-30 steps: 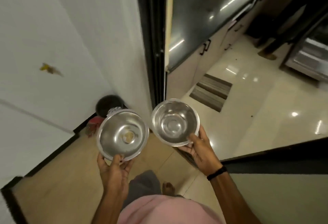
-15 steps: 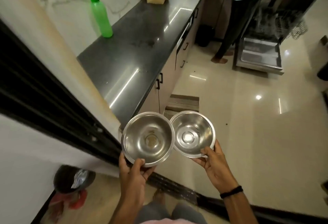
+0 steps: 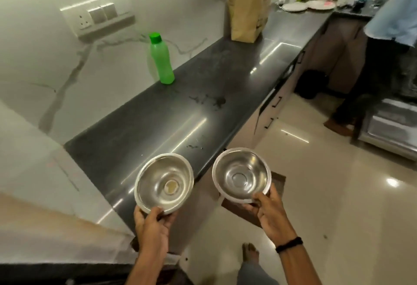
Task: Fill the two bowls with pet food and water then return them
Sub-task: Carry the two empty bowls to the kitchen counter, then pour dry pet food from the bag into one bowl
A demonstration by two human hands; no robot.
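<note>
The left hand point(image 3: 151, 223) gripped the near rim of one steel bowl point(image 3: 164, 186) above the dark worktop point(image 3: 158, 122); the right hand point(image 3: 269, 213) gripped the second bowl point(image 3: 241, 175) beyond the worktop's edge, the two bowls apart. A green bottle point(image 3: 161, 59) stood farther back.

Paper bag point(image 3: 248, 7) runs off the top; far dishes point(image 3: 309, 5) blur.
</note>
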